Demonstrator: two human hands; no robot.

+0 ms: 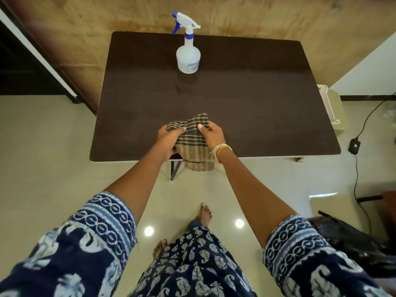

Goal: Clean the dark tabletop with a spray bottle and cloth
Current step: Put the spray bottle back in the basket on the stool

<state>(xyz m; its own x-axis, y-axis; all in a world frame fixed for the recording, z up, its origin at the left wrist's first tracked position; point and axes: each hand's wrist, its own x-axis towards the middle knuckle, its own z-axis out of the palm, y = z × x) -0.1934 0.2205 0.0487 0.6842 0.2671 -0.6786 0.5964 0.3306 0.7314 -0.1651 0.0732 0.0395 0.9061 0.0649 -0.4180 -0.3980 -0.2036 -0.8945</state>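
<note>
Dark tabletop (246,108), rectangular with rounded corners, set against a wood-grain wall (278,18) on the far side. Spray bottle (188,54) upright near the far edge, a little left of centre: translucent white body with a small label, white head with blue trigger and collar, nozzle aimed left. Well apart from the bottle, at the near edge around the middle, a checked cloth (194,144) in brown, tan and dark stripes, bunched up and held by both hands just above or on the surface; contact with the top impossible to tell. Lower end of the cloth hanging past the near edge. Left hand (169,140) curled round the cloth's left side, fingers wrapped into the folds. Right hand (212,133) gripping the right side, thumb pressed on top, fingers hidden behind the fabric. Bangles (220,150), white and orange, on the right wrist. Both sleeves (102,221) in a dark blue and white print. Bare feet (205,213) on a glossy pale floor (42,146) below, with two round light reflections. Black table leg (174,169) under the near edge. To the right of the table, a pale box-like object (334,112) and a black cable (356,168) with an adapter on the floor. Dark shiny bag (353,239) at the near right.
</note>
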